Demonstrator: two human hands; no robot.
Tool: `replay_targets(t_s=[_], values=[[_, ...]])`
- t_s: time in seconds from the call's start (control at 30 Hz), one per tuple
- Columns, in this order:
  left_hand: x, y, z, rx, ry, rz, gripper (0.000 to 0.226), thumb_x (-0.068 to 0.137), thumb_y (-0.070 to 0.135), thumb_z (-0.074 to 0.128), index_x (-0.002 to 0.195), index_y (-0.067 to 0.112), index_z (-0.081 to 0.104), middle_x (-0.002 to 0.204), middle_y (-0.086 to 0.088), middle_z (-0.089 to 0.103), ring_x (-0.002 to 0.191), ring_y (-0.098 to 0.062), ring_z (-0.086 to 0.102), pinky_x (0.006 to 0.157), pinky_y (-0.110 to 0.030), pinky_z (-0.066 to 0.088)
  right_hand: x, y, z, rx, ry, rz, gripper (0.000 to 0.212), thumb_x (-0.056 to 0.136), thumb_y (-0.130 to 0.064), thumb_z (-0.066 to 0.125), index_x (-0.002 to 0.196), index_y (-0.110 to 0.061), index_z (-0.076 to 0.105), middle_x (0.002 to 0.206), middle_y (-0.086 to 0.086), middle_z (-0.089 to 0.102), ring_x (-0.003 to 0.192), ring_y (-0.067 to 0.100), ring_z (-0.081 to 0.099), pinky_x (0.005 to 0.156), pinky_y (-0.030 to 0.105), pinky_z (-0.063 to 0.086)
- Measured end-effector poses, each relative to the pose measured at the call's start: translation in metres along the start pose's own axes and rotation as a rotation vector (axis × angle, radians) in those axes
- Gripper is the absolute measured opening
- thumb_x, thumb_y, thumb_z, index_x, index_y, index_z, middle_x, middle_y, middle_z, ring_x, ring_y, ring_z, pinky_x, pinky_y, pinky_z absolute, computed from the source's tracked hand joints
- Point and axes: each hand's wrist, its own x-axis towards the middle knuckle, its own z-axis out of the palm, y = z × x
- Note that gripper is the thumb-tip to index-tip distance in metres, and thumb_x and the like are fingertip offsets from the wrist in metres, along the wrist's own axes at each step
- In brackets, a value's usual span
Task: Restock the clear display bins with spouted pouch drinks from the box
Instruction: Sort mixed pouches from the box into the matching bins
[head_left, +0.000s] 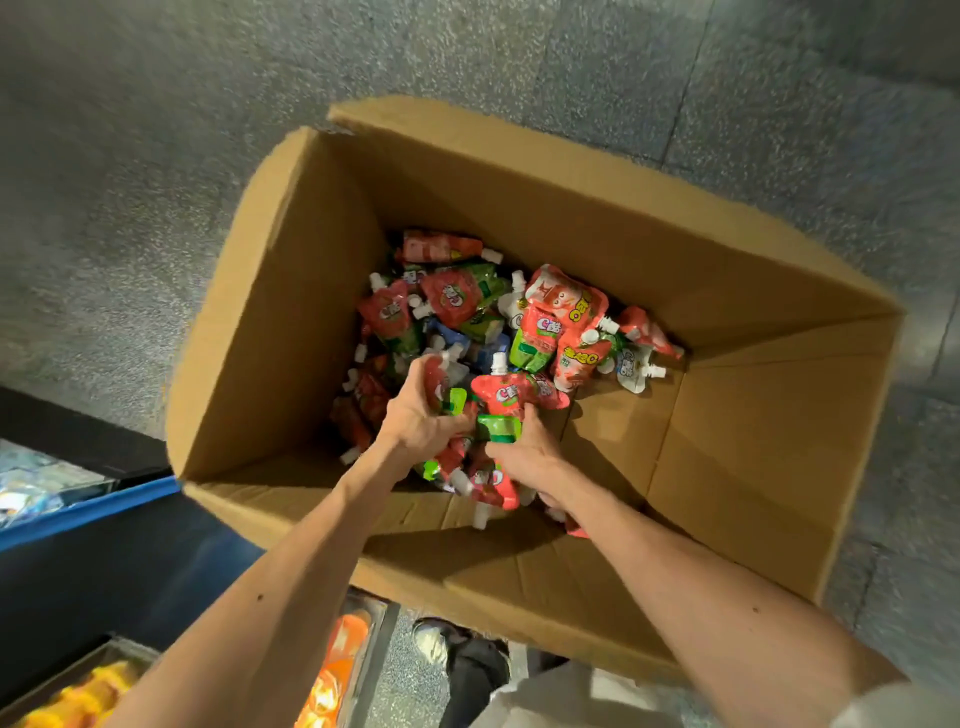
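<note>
An open cardboard box (291, 291) stands on the floor, holding a heap of red, green and blue spouted pouch drinks (561, 322) in its left half. Both my hands are down inside the box at the near side of the heap. My left hand (415, 410) grips a red and green pouch (441, 382) with a white spout. My right hand (524, 447) holds another red and green pouch (501, 405), its spout pointing up. More pouches lie under my hands, partly hidden.
The box's right half shows bare cardboard bottom (649, 431). Grey speckled floor (130, 182) surrounds the box. A blue-edged shelf (88, 512) runs at lower left, with bins of orange and yellow packets (332, 670) below. A dark shoe (441, 644) shows at the bottom.
</note>
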Motion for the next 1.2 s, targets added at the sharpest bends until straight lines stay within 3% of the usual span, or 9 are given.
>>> replay_targets(t_s=[0.13, 0.3, 0.47, 0.57, 0.63, 0.8, 0.9, 1.1, 1.2], values=[[-0.042, 0.022, -0.022, -0.282, 0.045, 0.08, 0.085, 0.062, 0.021, 0.093, 0.13, 0.036, 0.045, 0.11, 0.001, 0.065, 0.095, -0.017, 0.068, 0.081, -0.043, 0.06, -0.028, -0.014, -0.017, 0.15, -0.075, -0.097, 0.098, 0.058, -0.036, 0.084, 0.143, -0.029, 0.035, 0.13, 0.009, 0.059, 0.115, 0.026, 0.062, 0.097, 0.044, 0.053], [-0.128, 0.047, -0.061, -0.542, 0.081, 0.247, 0.071, 0.077, 0.002, 0.081, 0.132, 0.03, 0.045, 0.097, 0.003, 0.068, 0.078, -0.006, 0.07, 0.058, -0.03, 0.057, -0.126, -0.051, -0.026, 0.292, -0.252, -0.316, 0.038, 0.083, -0.003, 0.073, 0.116, -0.013, 0.056, 0.101, 0.015, 0.071, 0.088, 0.03, 0.071, 0.085, 0.045, 0.059], [-0.237, 0.025, -0.105, -0.715, 0.298, 0.425, 0.077, 0.058, 0.016, 0.092, 0.124, 0.017, 0.053, 0.098, -0.006, 0.072, 0.085, -0.017, 0.07, 0.072, -0.034, 0.058, -0.233, -0.065, 0.019, 0.241, -0.322, -0.574, 0.042, 0.085, 0.004, 0.066, 0.123, -0.009, 0.056, 0.093, 0.012, 0.07, 0.073, 0.021, 0.07, 0.064, 0.031, 0.059], [-0.283, 0.014, -0.121, -0.821, 0.33, 0.466, 0.067, 0.057, 0.013, 0.088, 0.117, 0.006, 0.06, 0.093, -0.008, 0.072, 0.08, -0.019, 0.068, 0.073, -0.035, 0.057, -0.276, -0.076, 0.042, 0.257, -0.452, -0.713, 0.034, 0.083, 0.012, 0.06, 0.11, -0.009, 0.062, 0.087, 0.012, 0.071, 0.07, 0.022, 0.07, 0.061, 0.03, 0.057], [-0.378, -0.035, -0.155, -0.869, 0.528, 0.54, 0.053, 0.057, 0.013, 0.085, 0.107, 0.007, 0.066, 0.086, -0.004, 0.073, 0.074, -0.016, 0.068, 0.072, -0.032, 0.057, -0.355, -0.065, 0.116, 0.214, -0.634, -0.778, 0.029, 0.083, 0.014, 0.054, 0.1, -0.008, 0.063, 0.083, 0.014, 0.072, 0.068, 0.024, 0.07, 0.062, 0.032, 0.058], [-0.508, -0.098, -0.198, -0.917, 0.879, 0.581, 0.065, 0.056, 0.022, 0.09, 0.112, 0.001, 0.066, 0.091, -0.011, 0.073, 0.08, -0.022, 0.068, 0.08, -0.039, 0.059, -0.449, -0.052, 0.219, 0.056, -0.913, -0.855, 0.022, 0.088, 0.009, 0.047, 0.102, -0.003, 0.06, 0.077, 0.014, 0.071, 0.06, 0.023, 0.069, 0.053, 0.03, 0.057], [-0.578, -0.143, -0.215, -0.91, 1.127, 0.608, 0.044, 0.071, 0.006, 0.086, 0.11, 0.005, 0.065, 0.087, -0.007, 0.074, 0.077, -0.017, 0.068, 0.077, -0.035, 0.059, -0.5, -0.039, 0.284, -0.057, -1.077, -0.849, 0.029, 0.086, 0.004, 0.053, 0.115, 0.001, 0.056, 0.087, 0.021, 0.067, 0.063, 0.026, 0.069, 0.055, 0.032, 0.057], [-0.682, -0.209, -0.222, -0.951, 1.427, 0.607, 0.042, 0.066, 0.02, 0.089, 0.099, 0.012, 0.066, 0.088, -0.009, 0.073, 0.078, -0.02, 0.067, 0.077, -0.04, 0.058, -0.568, -0.006, 0.383, -0.29, -1.211, -0.799, 0.056, 0.069, -0.015, 0.072, 0.122, -0.001, 0.059, 0.105, 0.024, 0.068, 0.078, 0.03, 0.07, 0.071, 0.039, 0.06], [-0.714, -0.231, -0.223, -1.062, 1.449, 0.623, 0.06, 0.056, 0.038, 0.083, 0.105, 0.006, 0.066, 0.094, -0.014, 0.073, 0.083, -0.025, 0.069, 0.08, -0.043, 0.056, -0.592, 0.009, 0.422, -0.333, -1.345, -0.57, 0.091, 0.049, -0.021, 0.091, 0.13, 0.001, 0.056, 0.119, 0.027, 0.061, 0.088, 0.035, 0.067, 0.077, 0.044, 0.059]])
